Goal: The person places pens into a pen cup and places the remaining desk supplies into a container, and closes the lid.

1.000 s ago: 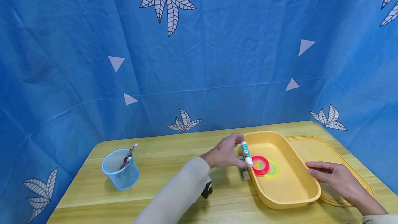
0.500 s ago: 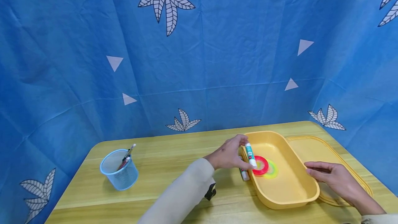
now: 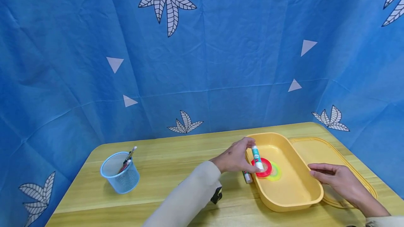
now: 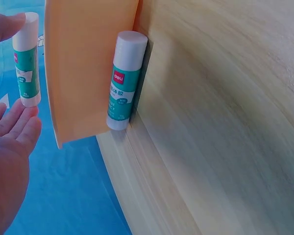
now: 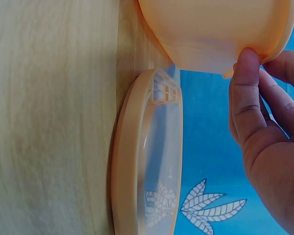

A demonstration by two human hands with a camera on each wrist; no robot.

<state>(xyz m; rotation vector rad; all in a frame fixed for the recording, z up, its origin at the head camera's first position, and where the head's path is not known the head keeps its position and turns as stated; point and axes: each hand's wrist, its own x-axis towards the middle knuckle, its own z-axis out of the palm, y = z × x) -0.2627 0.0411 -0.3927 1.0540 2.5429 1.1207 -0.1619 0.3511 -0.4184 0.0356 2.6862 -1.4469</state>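
Note:
Between thumb and fingertips, my left hand [image 3: 233, 157] pinches a white-and-teal glue stick [image 3: 257, 158] by its ends, over the left rim of the yellow plastic box [image 3: 295, 190]. A second glue stick [image 4: 122, 81] lies on the table against the box's outer left wall, as the left wrist view shows. Inside the box are a red ring [image 3: 269, 168] and a yellow-green ring [image 3: 278, 173], partly overlapping. My right hand [image 3: 339, 181] holds the box's right rim, its thumb and fingers around the edge in the right wrist view [image 5: 272, 103].
The box's yellow lid [image 3: 312, 148] lies on the wooden table to the right, partly behind the box and right hand. A light-blue mesh pen cup [image 3: 126, 181] with a few pens [image 3: 127, 162] stands at the left. A blue patterned curtain [image 3: 221, 62] hangs behind the table.
My left hand has moved right with the glue stick, from beside the box's left rim to over its inside edge. My right hand stays at the right rim.

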